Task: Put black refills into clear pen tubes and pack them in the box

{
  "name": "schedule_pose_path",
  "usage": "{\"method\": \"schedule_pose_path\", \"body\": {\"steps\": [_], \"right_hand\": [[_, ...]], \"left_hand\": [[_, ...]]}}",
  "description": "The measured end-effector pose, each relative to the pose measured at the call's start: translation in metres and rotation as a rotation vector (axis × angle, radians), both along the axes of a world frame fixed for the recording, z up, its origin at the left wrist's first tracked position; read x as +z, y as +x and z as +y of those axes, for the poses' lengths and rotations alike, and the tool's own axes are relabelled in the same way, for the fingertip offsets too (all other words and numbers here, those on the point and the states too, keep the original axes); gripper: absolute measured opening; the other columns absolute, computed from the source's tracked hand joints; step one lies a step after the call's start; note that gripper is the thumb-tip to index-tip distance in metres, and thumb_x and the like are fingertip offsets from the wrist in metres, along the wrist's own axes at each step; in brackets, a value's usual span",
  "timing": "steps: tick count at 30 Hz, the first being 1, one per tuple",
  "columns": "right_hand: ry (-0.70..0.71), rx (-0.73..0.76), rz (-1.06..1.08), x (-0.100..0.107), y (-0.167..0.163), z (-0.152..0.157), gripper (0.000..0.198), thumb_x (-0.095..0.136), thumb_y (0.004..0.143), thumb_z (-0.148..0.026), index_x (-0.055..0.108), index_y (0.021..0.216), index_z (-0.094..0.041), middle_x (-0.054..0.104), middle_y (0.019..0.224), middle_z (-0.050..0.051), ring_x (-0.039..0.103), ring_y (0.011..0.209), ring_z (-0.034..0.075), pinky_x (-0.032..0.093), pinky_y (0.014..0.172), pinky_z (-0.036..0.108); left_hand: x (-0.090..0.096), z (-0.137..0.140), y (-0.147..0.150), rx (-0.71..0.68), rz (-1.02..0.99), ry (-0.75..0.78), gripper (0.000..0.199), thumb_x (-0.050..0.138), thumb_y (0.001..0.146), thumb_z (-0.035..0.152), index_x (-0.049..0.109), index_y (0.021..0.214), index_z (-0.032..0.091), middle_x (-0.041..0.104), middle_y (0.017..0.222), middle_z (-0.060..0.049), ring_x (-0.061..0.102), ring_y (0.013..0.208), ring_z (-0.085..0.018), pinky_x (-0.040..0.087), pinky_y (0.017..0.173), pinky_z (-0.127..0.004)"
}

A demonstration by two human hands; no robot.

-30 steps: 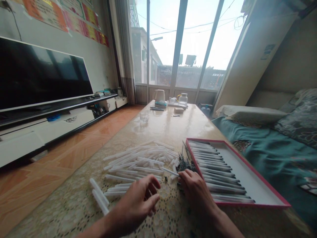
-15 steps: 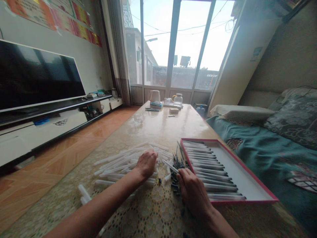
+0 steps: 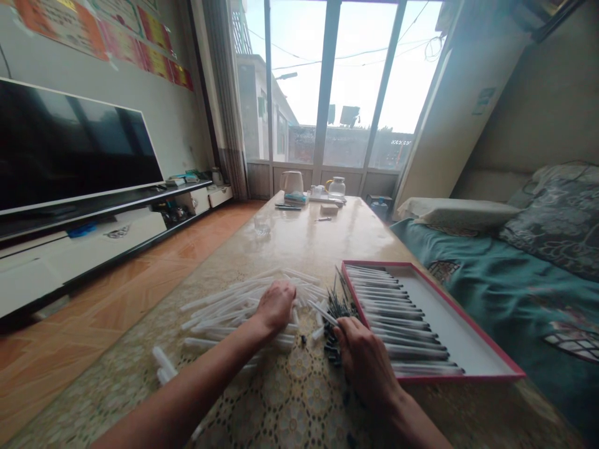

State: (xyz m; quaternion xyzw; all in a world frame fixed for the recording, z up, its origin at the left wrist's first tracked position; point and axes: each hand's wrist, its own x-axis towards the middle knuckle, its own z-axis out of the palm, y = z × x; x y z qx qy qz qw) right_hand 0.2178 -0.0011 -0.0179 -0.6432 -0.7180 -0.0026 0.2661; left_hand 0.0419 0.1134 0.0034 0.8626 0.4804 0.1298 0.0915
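Observation:
My left hand (image 3: 277, 305) is over the heap of white translucent pen barrels (image 3: 219, 312), its fingers curled and pressed together. What its fingertips hold, if anything, is hidden. In my right hand (image 3: 362, 349) is a pale pen barrel (image 3: 322, 311), gripped at its near end and pointing up and left. Under and beside that hand lies a pile of black pen parts (image 3: 337, 305), thin rods and short caps. Right of it, a red-rimmed box (image 3: 486, 333) holds a row of pens (image 3: 397, 321) with dark ends. A small black piece (image 3: 303, 340) lies between my hands.
A glass (image 3: 262, 226) stands farther up the patterned table (image 3: 299, 399). At its far end are a white jug (image 3: 292, 182), a glass pot (image 3: 337, 187) and a small box (image 3: 329, 209). A sofa (image 3: 468, 280) flanks the right side, a television cabinet (image 3: 135, 240) the left.
The view has shifted very slightly. My left hand has barely moved over the barrels. My right hand keeps the same hold on its barrel.

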Motion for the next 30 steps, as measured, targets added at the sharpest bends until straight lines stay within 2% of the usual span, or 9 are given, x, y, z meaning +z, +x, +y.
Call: {"method": "schedule_pose_path", "body": {"steps": [5, 9, 12, 14, 16, 17, 19, 26, 30], "right_hand": [[0.011, 0.007, -0.005, 0.000, 0.001, 0.001, 0.022, 0.036, 0.093, -0.019, 0.056, 0.083, -0.019, 0.060, 0.078, 0.003, 0.059, 0.070, 0.016, 0.034, 0.057, 0.025], [-0.011, 0.037, 0.014, 0.000, 0.001, 0.002, 0.021, 0.035, 0.092, -0.017, 0.056, 0.092, -0.019, 0.061, 0.083, 0.005, 0.060, 0.076, 0.017, 0.037, 0.061, 0.024], [-0.024, 0.078, 0.039, 0.001, -0.001, 0.001, 0.024, 0.033, 0.092, -0.015, 0.055, 0.100, -0.020, 0.062, 0.085, 0.005, 0.061, 0.079, 0.017, 0.039, 0.063, 0.023], [-0.022, 0.125, 0.049, 0.003, -0.003, -0.001, 0.025, 0.033, 0.091, -0.015, 0.056, 0.100, -0.020, 0.061, 0.085, 0.004, 0.061, 0.076, 0.016, 0.039, 0.062, 0.023], [-0.015, 0.179, 0.055, 0.006, -0.007, -0.004, 0.024, 0.035, 0.089, -0.015, 0.057, 0.097, -0.020, 0.061, 0.081, 0.004, 0.060, 0.072, 0.015, 0.038, 0.062, 0.022], [-0.009, 0.196, 0.057, 0.008, -0.009, -0.007, 0.022, 0.037, 0.087, -0.015, 0.057, 0.094, -0.020, 0.060, 0.079, 0.003, 0.059, 0.070, 0.014, 0.038, 0.061, 0.022], [0.005, 0.210, 0.065, 0.013, -0.012, -0.012, 0.019, 0.041, 0.083, -0.015, 0.058, 0.089, -0.020, 0.059, 0.074, 0.002, 0.057, 0.065, 0.013, 0.037, 0.061, 0.022], [0.009, 0.254, 0.069, 0.022, -0.013, -0.019, 0.015, 0.046, 0.076, -0.015, 0.060, 0.081, -0.019, 0.057, 0.067, 0.001, 0.052, 0.060, 0.013, 0.035, 0.059, 0.022], [0.021, 0.268, 0.059, 0.022, -0.013, -0.018, 0.015, 0.045, 0.078, -0.018, 0.060, 0.080, -0.018, 0.055, 0.064, 0.001, 0.050, 0.057, 0.013, 0.034, 0.057, 0.022]], "left_hand": [[0.005, 0.004, -0.003, 0.013, -0.115, -0.069, 0.031, 0.054, 0.084, 0.029, 0.054, 0.112, 0.017, 0.057, 0.115, -0.009, 0.059, 0.095, -0.022, 0.050, 0.079, -0.043], [0.012, -0.015, -0.017, 0.073, -0.317, -0.071, 0.013, 0.050, 0.083, 0.020, 0.062, 0.088, 0.017, 0.064, 0.090, -0.009, 0.057, 0.093, -0.023, 0.043, 0.082, -0.037], [0.010, -0.043, -0.031, 0.107, -0.477, -0.136, 0.021, 0.044, 0.085, 0.029, 0.059, 0.094, 0.017, 0.064, 0.073, -0.005, 0.059, 0.066, -0.018, 0.043, 0.061, -0.029], [0.002, -0.062, -0.038, 0.101, -0.580, -0.253, 0.027, 0.044, 0.085, 0.037, 0.060, 0.089, 0.015, 0.061, 0.063, -0.002, 0.052, 0.050, -0.013, 0.038, 0.047, -0.023], [-0.007, -0.077, -0.041, 0.154, -0.961, -0.615, 0.029, 0.057, 0.076, 0.043, 0.061, 0.083, 0.015, 0.053, 0.051, 0.004, 0.041, 0.039, -0.008, 0.030, 0.040, -0.021], [-0.011, -0.082, -0.042, 0.186, -1.090, -0.722, 0.029, 0.064, 0.071, 0.043, 0.061, 0.081, 0.016, 0.052, 0.052, 0.005, 0.039, 0.039, -0.007, 0.029, 0.040, -0.020], [-0.016, -0.088, -0.042, 0.262, -1.271, -0.818, 0.031, 0.072, 0.062, 0.041, 0.060, 0.077, 0.017, 0.053, 0.054, 0.006, 0.040, 0.041, -0.006, 0.029, 0.040, -0.019], [-0.009, -0.088, -0.044, 0.279, -1.377, -0.842, 0.026, 0.075, 0.061, 0.035, 0.064, 0.075, 0.016, 0.053, 0.052, 0.006, 0.039, 0.042, -0.005, 0.029, 0.041, -0.017], [-0.010, -0.088, -0.047, 0.307, -1.391, -0.872, 0.026, 0.075, 0.061, 0.034, 0.065, 0.077, 0.017, 0.052, 0.054, 0.006, 0.038, 0.043, -0.004, 0.030, 0.042, -0.017]]}}
